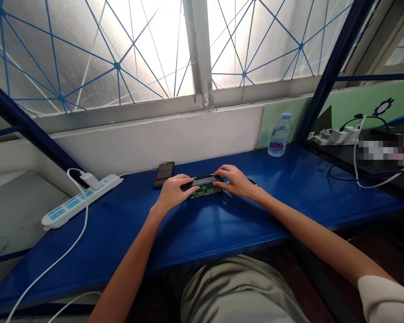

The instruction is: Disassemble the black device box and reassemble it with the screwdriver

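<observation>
A green circuit board (206, 190) with a long black part (205, 180) on top lies on the blue table (222, 224), in the middle. My left hand (173, 192) grips the left end of the black part, fingers curled over it. My right hand (234, 180) presses on the right end, fingers bent down onto the black part. Both hands hide the ends of the board.
A dark phone (163, 174) lies just behind my left hand. A white power strip (81, 200) with a plugged charger and white cable sits at the left. A water bottle (280, 134) stands at the back right. Chargers and cables (340, 134) lie on the neighbouring desk.
</observation>
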Action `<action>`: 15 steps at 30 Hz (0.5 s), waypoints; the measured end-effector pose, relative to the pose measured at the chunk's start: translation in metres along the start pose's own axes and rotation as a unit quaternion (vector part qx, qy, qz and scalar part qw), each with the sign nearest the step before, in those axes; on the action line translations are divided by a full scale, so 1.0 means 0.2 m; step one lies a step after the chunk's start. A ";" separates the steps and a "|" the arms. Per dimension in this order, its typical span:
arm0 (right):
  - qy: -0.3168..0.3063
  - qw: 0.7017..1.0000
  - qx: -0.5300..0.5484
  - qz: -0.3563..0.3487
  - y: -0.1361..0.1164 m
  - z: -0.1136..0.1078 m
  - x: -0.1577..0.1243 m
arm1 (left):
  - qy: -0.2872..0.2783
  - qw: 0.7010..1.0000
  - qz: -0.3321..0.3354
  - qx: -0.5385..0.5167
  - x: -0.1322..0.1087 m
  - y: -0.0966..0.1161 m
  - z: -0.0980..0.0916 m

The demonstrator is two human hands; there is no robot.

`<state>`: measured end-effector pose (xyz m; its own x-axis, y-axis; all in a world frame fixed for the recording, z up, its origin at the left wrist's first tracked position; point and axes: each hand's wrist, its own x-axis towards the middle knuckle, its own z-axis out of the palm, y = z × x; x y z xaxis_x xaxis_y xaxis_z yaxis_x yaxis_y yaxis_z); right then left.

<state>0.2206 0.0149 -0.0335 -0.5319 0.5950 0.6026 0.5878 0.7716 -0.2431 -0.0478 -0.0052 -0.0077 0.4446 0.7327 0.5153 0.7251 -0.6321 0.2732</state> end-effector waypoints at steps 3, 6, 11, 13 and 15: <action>0.001 0.999 -0.042 0.002 -0.01 0.00 0.00 | 0.023 0.999 0.036 0.026 0.00 -0.01 0.01; -0.001 0.997 -0.079 0.006 -0.01 0.00 -0.01 | 0.035 0.996 0.060 0.052 0.00 -0.03 0.03; -0.007 0.996 -0.083 0.017 -0.02 -0.01 -0.01 | 0.039 0.993 0.081 0.074 0.00 -0.03 0.05; -0.013 0.998 -0.064 0.018 -0.02 -0.03 0.00 | 0.035 0.993 0.087 0.075 0.00 -0.02 0.05; -0.016 0.999 -0.031 0.025 -0.01 -0.06 0.01 | 0.027 0.993 0.091 0.068 -0.01 -0.01 0.05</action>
<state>0.2254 0.0112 -0.0233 -0.5191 0.6400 0.5665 0.6504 0.7258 -0.2240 -0.0442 -0.0025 -0.0164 0.5479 0.5929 0.5902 0.7019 -0.7096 0.0614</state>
